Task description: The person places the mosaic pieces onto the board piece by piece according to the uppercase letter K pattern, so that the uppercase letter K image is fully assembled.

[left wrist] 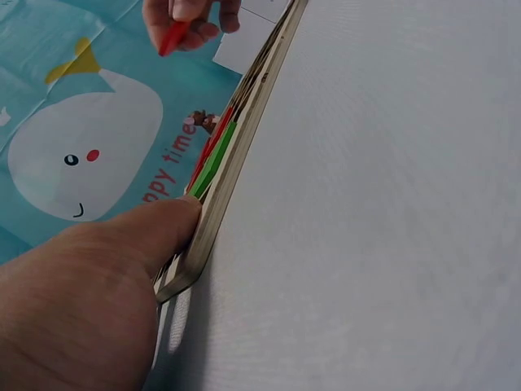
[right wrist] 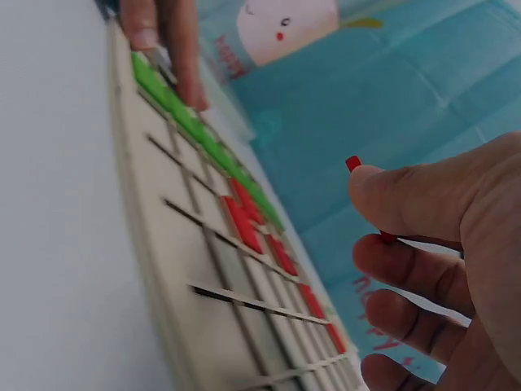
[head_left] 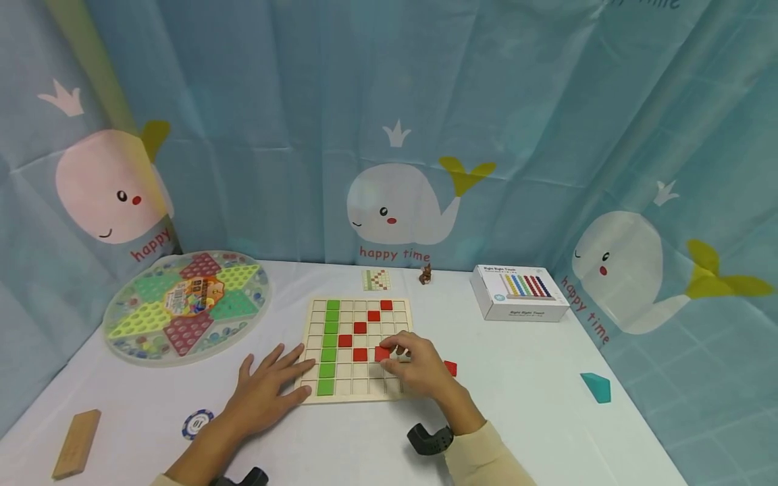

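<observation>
A wooden grid board (head_left: 358, 399) lies in front of me, with a column of green square tiles (head_left: 328, 354) near its left side. Several red square tiles (head_left: 360, 328) sit in its cells, forming a slanting line with another tile below. Between thumb and fingers my right hand (head_left: 419, 364) pinches a red tile (right wrist: 352, 163), held above the board in the right wrist view. My left hand (head_left: 261, 388) rests at the board's left edge with fingers spread; its thumb (left wrist: 167, 224) touches the rim in the left wrist view.
A small pattern card (head_left: 376, 280) and brown figurine (head_left: 425, 274) lie behind the board. Chinese checkers (head_left: 188, 304) stand left, a white box (head_left: 519, 293) back right. Around are a red tile (head_left: 450, 368), teal piece (head_left: 598, 387), poker chip (head_left: 197, 424) and wooden block (head_left: 77, 444).
</observation>
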Available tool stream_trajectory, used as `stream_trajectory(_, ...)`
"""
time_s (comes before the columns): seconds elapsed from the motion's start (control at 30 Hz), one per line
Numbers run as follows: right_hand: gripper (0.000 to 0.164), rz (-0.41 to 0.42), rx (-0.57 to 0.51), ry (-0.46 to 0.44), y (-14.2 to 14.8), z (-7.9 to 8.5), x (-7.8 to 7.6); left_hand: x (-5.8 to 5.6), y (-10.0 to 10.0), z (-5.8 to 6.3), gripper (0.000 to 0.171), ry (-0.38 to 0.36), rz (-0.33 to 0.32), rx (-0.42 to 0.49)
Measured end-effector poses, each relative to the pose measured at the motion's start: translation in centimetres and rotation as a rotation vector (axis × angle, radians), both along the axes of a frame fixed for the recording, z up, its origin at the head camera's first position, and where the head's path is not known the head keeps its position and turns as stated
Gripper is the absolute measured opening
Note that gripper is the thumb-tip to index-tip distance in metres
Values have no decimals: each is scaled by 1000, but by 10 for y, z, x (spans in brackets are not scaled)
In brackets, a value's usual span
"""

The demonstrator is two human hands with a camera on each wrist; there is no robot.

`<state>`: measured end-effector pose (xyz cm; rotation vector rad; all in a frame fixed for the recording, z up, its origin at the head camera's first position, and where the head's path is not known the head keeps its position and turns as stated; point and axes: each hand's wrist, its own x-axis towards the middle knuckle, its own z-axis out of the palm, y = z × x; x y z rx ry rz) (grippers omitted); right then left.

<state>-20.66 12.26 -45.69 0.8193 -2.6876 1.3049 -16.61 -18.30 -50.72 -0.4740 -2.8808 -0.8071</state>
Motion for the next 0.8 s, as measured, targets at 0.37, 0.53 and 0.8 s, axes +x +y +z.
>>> stream_trajectory(0.37,24,-12,74,-53,-9,-28,-6,0,0,3,48,8,-2,-3)
stream_trajectory(0.53,23,-24,120,-16,-9,-32,-6,0,0,4,48,22,-6,-1)
stream_trajectory(0.8,22,-54,211,-28,-12,-34,-4,1,0,2,49,1,3,-9)
